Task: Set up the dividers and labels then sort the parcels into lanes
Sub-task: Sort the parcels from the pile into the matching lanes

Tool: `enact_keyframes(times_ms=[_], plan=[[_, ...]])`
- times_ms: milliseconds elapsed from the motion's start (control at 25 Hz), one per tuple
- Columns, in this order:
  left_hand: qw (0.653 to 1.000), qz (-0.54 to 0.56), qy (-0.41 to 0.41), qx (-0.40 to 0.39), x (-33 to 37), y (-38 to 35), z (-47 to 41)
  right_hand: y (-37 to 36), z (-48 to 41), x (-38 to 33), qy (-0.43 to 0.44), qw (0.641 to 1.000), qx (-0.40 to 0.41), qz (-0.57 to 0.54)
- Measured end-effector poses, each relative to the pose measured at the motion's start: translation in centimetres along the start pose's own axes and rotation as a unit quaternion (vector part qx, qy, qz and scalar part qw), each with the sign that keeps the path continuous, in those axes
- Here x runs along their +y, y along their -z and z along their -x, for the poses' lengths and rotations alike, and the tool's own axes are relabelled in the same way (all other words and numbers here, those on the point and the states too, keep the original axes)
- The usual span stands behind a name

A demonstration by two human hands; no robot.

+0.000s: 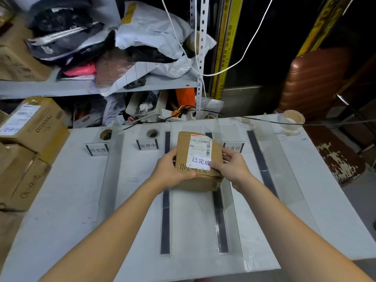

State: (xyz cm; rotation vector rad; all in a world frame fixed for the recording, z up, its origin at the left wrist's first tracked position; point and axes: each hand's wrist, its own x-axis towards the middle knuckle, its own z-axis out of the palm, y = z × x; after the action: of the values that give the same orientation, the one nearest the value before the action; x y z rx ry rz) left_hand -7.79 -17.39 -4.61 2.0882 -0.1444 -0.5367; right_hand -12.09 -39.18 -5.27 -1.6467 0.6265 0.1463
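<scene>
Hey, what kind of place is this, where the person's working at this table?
Probably a parcel sorting or storage room: shelves piled with mailer bags, stacked cardboard boxes, and a white table split by clear dividers into labelled lanes.

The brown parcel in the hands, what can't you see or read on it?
Head view, brown parcel:
- Small print and barcode on its shipping label: too small to read.
- The lane sign behind it: hidden by the parcel.
- Its lower corners: covered by the left hand and right hand.
- Its underside: faces away.
</scene>
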Motion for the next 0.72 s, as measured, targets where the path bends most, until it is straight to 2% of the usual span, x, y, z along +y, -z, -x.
enact_keyframes(times_ms=[240,360,560,720], plan=[[0.998,-0.059,0.017,0.018,-0.8,-0.7,-0.8,-0.2,-0.7,0.6,-0.013,0.998,0.010,0.055],[0.993,-0.115,0.031,0.024,-0.5,-1.3,-1.1,-0.6,-0.7,0.5,-0.008,0.992,0.020,0.121],[0.982,-0.174,0.052,0.043,-0.2,-2.6,-0.8,-1.3,-0.6,0.3,-0.006,0.953,0.014,0.303],[0.985,-0.162,0.035,0.045,0.4,-2.3,-0.4,-1.5,-0.2,-0.6,0.003,0.941,0.016,0.338]])
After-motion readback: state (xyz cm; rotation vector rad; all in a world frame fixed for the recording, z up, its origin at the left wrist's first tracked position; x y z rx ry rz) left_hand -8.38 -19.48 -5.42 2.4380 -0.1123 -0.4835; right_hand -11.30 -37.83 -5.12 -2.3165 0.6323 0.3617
